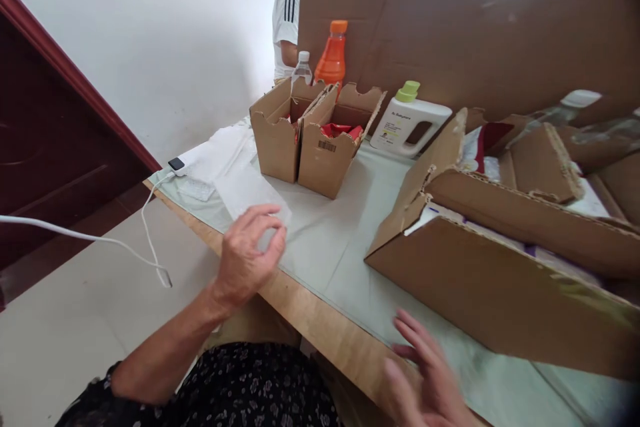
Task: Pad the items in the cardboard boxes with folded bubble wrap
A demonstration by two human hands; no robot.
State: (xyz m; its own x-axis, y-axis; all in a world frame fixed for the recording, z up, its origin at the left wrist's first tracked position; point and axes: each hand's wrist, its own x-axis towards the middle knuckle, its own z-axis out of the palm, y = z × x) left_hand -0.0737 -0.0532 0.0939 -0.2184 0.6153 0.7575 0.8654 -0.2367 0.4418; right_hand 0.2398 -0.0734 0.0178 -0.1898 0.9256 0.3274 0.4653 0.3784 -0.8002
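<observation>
My left hand [247,250] is at the table's near edge, its fingers pinched on the corner of a clear plastic bag [245,190] that lies flat on the pale green table cover [330,240]. My right hand [425,373] hovers low over the cover at the front, fingers stretched out and apart, slightly blurred, holding nothing. It is just in front of a large open cardboard box [500,287].
Two small open cartons [315,140] with red packets stand at the back, beside a white bottle with a green cap [407,123], an orange bottle [331,57] and a small water bottle [301,70]. A big cardboard sheet [475,13] leans behind. A person in a white shirt [286,20] stands beyond. A white cable [150,240] hangs off the left edge.
</observation>
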